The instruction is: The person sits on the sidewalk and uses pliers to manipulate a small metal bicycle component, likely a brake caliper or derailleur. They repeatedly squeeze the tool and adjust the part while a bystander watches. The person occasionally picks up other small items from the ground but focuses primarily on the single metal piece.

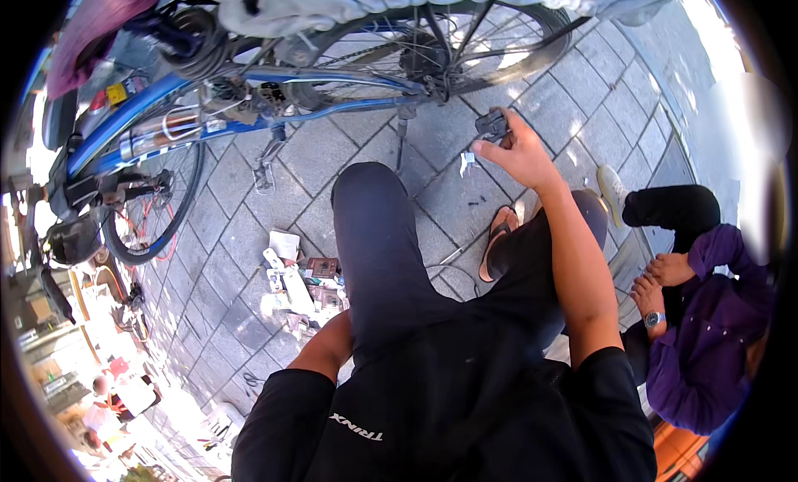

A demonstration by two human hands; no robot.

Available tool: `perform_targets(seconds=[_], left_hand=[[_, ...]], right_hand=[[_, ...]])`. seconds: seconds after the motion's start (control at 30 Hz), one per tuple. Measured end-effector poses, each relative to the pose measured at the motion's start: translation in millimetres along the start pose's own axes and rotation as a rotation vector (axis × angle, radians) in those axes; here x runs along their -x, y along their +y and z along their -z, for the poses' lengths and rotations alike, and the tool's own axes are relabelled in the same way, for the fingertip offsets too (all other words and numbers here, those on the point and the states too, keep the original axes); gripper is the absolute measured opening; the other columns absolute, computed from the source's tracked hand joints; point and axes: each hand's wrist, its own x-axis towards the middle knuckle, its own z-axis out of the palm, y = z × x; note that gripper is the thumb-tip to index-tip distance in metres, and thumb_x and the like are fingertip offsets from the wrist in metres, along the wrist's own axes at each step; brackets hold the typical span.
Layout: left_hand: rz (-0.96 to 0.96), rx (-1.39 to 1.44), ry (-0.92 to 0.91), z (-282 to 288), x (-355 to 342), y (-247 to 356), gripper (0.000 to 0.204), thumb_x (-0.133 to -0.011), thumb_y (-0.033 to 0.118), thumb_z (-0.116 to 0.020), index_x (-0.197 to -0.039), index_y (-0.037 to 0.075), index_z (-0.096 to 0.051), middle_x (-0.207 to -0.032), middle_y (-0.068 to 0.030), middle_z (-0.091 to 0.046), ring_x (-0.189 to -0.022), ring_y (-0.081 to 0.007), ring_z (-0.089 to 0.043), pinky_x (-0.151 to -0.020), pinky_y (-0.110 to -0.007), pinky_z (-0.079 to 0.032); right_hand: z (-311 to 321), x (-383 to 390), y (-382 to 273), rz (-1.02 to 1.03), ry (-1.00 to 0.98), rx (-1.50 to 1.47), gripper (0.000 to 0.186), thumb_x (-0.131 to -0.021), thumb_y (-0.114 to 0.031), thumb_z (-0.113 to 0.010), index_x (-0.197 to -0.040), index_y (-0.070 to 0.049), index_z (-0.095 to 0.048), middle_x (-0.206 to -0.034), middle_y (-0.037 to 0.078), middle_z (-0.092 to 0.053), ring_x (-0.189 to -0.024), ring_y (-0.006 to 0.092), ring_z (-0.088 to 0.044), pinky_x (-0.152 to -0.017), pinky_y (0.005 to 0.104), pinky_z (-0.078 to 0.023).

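Observation:
My right hand (520, 156) is raised beside the rear wheel (519, 62) of a blue bicycle (337, 76). Between its thumb and fingers is a small dark blocky part (492, 125), whose exact kind I cannot make out. Below it, a torn white wrapper (468, 163) lies on the paving. My left arm reaches down beside my left thigh, and the hand is hidden from view. Closest to that arm is a pile of small boxes and packets (312, 286) on the ground.
The bicycle stands across the far side, its kickstand (402, 139) and pedal (264, 179) projecting toward me. A pale cloth (349, 8) hangs over its rear. At the right sits a person in a purple top (706, 341), hands together. Tools (218, 426) lie at the lower left.

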Motion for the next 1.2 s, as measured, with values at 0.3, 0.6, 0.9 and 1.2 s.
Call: perform_targets(seconds=[0.3, 0.6, 0.9, 1.2], left_hand=[[-0.096, 0.276, 0.158, 29.6, -14.8, -43.4, 0.025, -0.089, 0.027, -0.070, -0.100, 0.006, -0.079, -0.083, -0.0107, -0.076, -0.065, -0.0272, -0.072, -0.056, -0.041, -0.059], [-0.823, 1.339, 0.979, 127.6, 215.0, 12.7, 0.029, -0.099, 0.015, -0.070, -0.123, 0.000, -0.065, -0.099, -0.0066, -0.071, -0.074, -0.0138, -0.065, -0.065, -0.031, -0.053], [-2.136, 0.490, 0.224, 93.7, 378.9, 157.4, 0.016, -0.087, 0.014, -0.085, -0.097, 0.007, -0.076, -0.088, -0.0070, -0.071, -0.079, -0.0245, -0.066, -0.077, -0.040, -0.048], [-2.394, 0.317, -0.030, 107.8, 400.6, 196.3, 0.021, -0.102, 0.017, -0.069, -0.113, 0.000, -0.071, -0.109, -0.0219, -0.071, -0.097, -0.0356, -0.068, -0.097, -0.053, -0.052]], right_hand=[[-59.4, 85.3, -70.8, 0.063, -0.161, -0.488, 0.038, -0.099, -0.032, -0.069, -0.123, -0.004, -0.059, -0.087, 0.004, -0.063, -0.065, 0.0106, -0.057, -0.055, 0.0271, -0.046], [-92.9, 216.7, -204.8, -0.025, -0.878, -0.800, 0.077, -0.094, -0.039, -0.077, -0.150, 0.000, -0.040, -0.115, 0.018, -0.061, -0.062, 0.0181, -0.063, -0.043, 0.0289, -0.047], [-37.3, 288.9, -190.1, 0.031, -0.981, -0.123, 0.058, -0.101, -0.024, -0.071, -0.148, 0.000, -0.046, -0.128, 0.015, -0.061, -0.113, 0.0199, -0.057, -0.095, 0.0350, -0.047], [-13.6, 281.7, -174.2, -0.073, -0.719, -0.013, 0.060, -0.103, -0.029, -0.068, -0.150, 0.001, -0.047, -0.134, 0.014, -0.063, -0.121, 0.0233, -0.062, -0.103, 0.0353, -0.050]])
